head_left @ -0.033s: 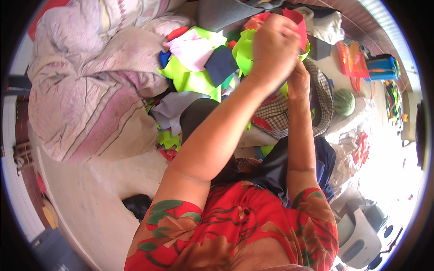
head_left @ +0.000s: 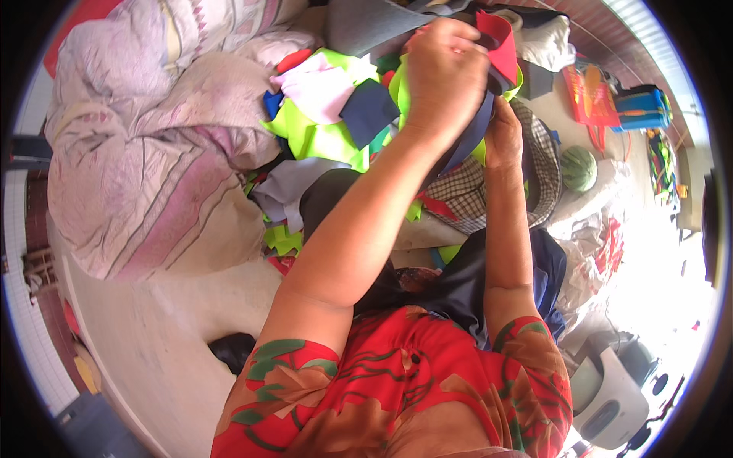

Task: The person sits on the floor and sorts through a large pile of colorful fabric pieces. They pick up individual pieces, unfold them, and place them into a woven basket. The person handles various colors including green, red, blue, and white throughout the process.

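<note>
Both arms reach up to the top middle. My left hand [head_left: 447, 76] is closed, fingertips pinched together beside a dark navy cloth piece [head_left: 472, 131] that hangs down behind its wrist. Close by on the right, my right hand [head_left: 504, 136] is closed on a bundle of cloth pieces. Out of that bundle stand a red cloth piece [head_left: 498, 40] and the edge of a lime-green one. A checked cloth [head_left: 466, 198] lies below the hands. To their left is a heap of loose scraps, with a pink piece [head_left: 314, 85] and a navy square [head_left: 368, 113] on top.
A big pale patterned cloth bundle [head_left: 153, 153] fills the left. Grey cloth [head_left: 374, 27] lies at the top. At right are a striped green melon [head_left: 579, 169], a red bag [head_left: 592, 95], a blue bag [head_left: 641, 108] and a white plastic chair [head_left: 615, 404].
The dark navy piece now shows between my hands, where lime-green cloth was plainer before. My left hand has shifted slightly left. My right hand stays nearly in place.
</note>
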The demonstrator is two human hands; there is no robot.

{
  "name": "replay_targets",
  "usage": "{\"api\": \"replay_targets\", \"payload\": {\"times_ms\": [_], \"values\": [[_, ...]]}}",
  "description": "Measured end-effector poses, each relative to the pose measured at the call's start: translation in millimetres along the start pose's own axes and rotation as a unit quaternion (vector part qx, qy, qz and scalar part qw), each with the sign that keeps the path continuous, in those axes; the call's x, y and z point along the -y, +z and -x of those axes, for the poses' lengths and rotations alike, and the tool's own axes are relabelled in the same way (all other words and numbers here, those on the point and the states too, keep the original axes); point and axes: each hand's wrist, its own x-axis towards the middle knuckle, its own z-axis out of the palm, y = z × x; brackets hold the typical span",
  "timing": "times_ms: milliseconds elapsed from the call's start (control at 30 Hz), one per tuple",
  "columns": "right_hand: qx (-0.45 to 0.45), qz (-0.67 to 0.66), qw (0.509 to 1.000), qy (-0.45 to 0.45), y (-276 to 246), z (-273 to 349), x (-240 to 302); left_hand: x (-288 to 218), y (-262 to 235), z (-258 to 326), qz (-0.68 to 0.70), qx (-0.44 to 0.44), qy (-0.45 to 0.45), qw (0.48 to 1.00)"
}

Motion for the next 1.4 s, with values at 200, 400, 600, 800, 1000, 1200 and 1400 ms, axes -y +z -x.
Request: {"api": "replay_targets", "payload": {"times_ms": [200, 400, 600, 800, 1000, 1200, 1400], "values": [[0.093, -0.138, 0.985, 0.044, 24, 30, 43, -14, -17, 1, 0.002, 0.124, -0.087, 0.988], [0.064, 0.036, 0.997, -0.003, 46, 61, 61, -29, -11, 9, 0.04, 0.298, -0.151, 0.942], [-0.062, -0.044, 0.993, -0.087, 49, 64, 44, -10, -14, 3, -0.022, 0.175, -0.139, 0.974], [0.001, -0.04, 0.989, -0.142, 58, 74, 24, -14, -17, 1, 0.02, 0.14, -0.159, 0.977], [-0.074, 0.148, 0.97, -0.177, 80, 63, 25, -12, -23, -2, -0.017, 0.139, -0.162, 0.977], [-0.038, 0.428, 0.866, -0.256, 68, 54, 19, -19, -22, -1, -0.042, 0.22, -0.013, 0.975], [0.007, 0.382, 0.896, -0.227, 78, 74, 15, -5, -16, -2, -0.115, 0.124, -0.021, 0.985]]}}
